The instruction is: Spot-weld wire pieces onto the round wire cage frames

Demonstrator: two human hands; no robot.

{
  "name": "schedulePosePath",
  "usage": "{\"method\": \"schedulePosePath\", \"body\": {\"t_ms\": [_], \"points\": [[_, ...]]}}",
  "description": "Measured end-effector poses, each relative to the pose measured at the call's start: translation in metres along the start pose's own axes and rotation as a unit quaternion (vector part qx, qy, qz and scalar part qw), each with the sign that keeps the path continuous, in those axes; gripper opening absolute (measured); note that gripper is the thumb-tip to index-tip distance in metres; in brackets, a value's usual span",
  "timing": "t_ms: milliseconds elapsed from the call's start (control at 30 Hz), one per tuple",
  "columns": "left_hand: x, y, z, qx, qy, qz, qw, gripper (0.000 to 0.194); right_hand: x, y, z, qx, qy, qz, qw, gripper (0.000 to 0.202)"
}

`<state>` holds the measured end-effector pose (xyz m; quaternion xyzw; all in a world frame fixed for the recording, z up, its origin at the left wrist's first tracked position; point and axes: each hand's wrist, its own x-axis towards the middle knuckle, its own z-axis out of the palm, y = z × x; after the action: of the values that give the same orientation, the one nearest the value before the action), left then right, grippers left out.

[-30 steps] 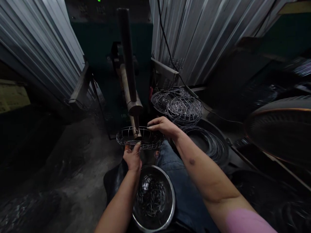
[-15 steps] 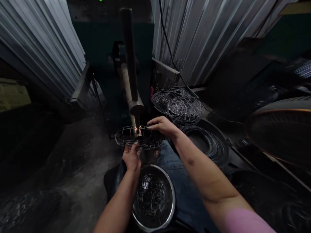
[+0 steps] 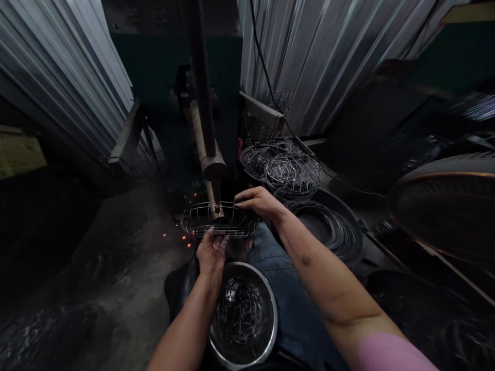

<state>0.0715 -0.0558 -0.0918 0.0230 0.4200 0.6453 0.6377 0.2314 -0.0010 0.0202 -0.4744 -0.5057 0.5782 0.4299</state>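
A round wire basket (image 3: 189,221) is held on its side at the tip of the welding machine's electrodes (image 3: 217,198). My left hand (image 3: 211,252) grips its near lower side, fingers closed on the wires. At the upper right of the rim, my right hand (image 3: 259,201) has its thumb and fingers pinched on the wire. The electrode tips meet the far rim between my hands, with a faint glow there. Below my hands, a metal bowl (image 3: 273,330) holds many short bent wire pieces.
Finished-looking wire baskets (image 3: 294,172) are piled at the right of the machine. Nearer lies a coil of wire (image 3: 340,226) in a dark round tub. A large fan-like round object (image 3: 444,206) stands far right. Small sparks fly at left.
The bright spark at the electrode tips has faded, and orange sparks are now scattered to the lower left. My left hand has shifted slightly and its fingers have moved along the basket.
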Motion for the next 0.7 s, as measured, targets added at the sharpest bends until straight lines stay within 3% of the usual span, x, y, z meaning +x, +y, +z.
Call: {"method": "schedulePosePath", "body": {"t_ms": [167, 433, 700], "points": [[-0.003, 0.004, 0.006, -0.022, 0.037, -0.039, 0.998, 0.016, 0.008, -0.004, 0.008, -0.003, -0.004, -0.010, 1.000, 0.023], [-0.007, 0.004, 0.005, -0.026, 0.046, -0.074, 0.996, 0.011, -0.014, 0.016, -0.032, -0.004, 0.018, 0.043, 0.999, 0.030], [-0.007, 0.008, 0.007, -0.045, 0.044, -0.117, 0.991, 0.015, -0.001, -0.001, -0.009, -0.008, 0.003, 0.022, 1.000, 0.027]]}}
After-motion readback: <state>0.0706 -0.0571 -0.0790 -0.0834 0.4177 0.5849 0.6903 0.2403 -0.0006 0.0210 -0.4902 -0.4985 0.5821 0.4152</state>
